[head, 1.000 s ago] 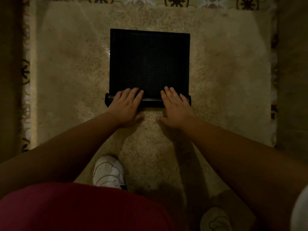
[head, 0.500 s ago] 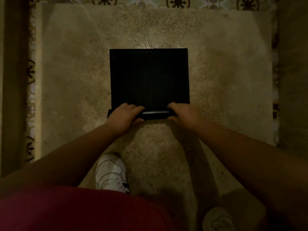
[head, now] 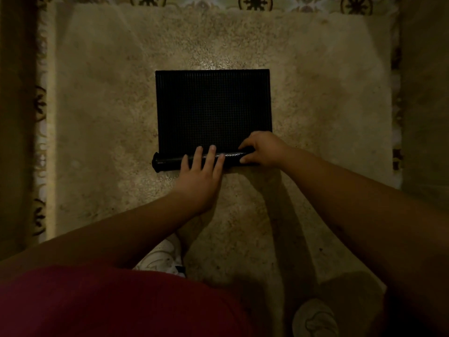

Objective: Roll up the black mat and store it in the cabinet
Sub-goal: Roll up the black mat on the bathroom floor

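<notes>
On the beige rug (head: 97,142), the black mat (head: 213,108) was found rolled only at its near edge, where the left hand (head: 199,181) was pressed flat with spread fingers and the right hand (head: 263,149) was curled around the roll (head: 167,162), while most remained flat and no cabinet was seen.

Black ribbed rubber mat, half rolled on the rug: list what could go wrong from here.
1. The left hand lies flat on the black ribbed rubber mat, with no grip, so the roll's free left end may loosen.
2. Only the right hand curls around it; uneven pushing could skew the roll.
</notes>
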Available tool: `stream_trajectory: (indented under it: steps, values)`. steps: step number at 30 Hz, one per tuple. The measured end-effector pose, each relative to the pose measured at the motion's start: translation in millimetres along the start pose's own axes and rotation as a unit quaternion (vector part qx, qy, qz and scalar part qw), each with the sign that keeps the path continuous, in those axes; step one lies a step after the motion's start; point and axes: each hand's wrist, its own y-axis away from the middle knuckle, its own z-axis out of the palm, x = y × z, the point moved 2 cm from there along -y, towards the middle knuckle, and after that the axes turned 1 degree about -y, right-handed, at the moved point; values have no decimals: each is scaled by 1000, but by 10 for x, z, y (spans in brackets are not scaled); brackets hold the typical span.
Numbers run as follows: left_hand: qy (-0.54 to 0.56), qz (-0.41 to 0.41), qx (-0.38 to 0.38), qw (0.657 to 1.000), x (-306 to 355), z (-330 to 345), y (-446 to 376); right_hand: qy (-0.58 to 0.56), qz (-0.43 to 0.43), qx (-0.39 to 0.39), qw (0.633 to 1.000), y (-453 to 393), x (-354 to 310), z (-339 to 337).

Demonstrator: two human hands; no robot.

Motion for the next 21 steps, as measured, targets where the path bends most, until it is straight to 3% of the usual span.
stream_trajectory:
  steps: [6,10,14,19,21]
  values:
    - [6,-3,16,1000,-120,-18,-199,86,-36,112,989,214,-113,89]
    - [31,-12,18,999,-240,-32,-350,176,-25,91,980,290,-189,418]
    - [52,-33,-16,998,-231,-100,-409,188,-6,90,978,251,-180,408]
    - [25,-41,101,994,-252,-109,-152,173,-14,96,980,150,-183,297]
    - [15,-28,86,996,-312,-75,-111,168,-13,106,980,125,-192,272]
